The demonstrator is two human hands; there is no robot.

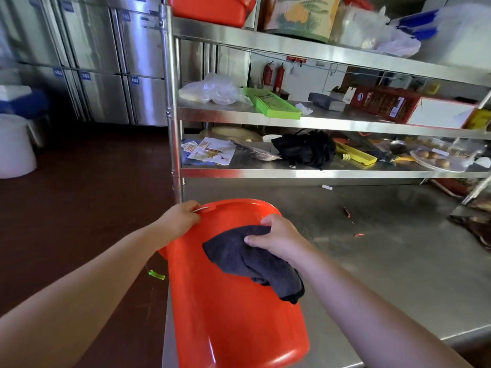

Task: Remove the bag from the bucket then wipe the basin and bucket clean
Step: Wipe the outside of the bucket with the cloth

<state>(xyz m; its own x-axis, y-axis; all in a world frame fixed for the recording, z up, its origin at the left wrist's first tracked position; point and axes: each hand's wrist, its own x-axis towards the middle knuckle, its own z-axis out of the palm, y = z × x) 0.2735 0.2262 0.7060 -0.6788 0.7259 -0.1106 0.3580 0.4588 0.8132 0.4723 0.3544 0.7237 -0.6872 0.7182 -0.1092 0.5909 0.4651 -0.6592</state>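
An orange plastic bucket (228, 314) lies tilted on the steel counter, its base towards me and its rim pointing away. My left hand (179, 220) grips the rim on the bucket's left side, where the wire handle attaches. My right hand (276, 239) holds a dark grey cloth (249, 260) pressed against the bucket's outer wall near the rim. The cloth hangs down over the wall. The inside of the bucket is hidden. An orange basin (212, 9) sits on the top shelf.
The steel counter (385, 248) stretches to the right with small red scraps on it. Behind stands a steel shelf rack (305, 173) cluttered with bags, boxes, a green tray and a black cloth. A white bucket (14, 147) and steel fridges stand at left over dark floor.
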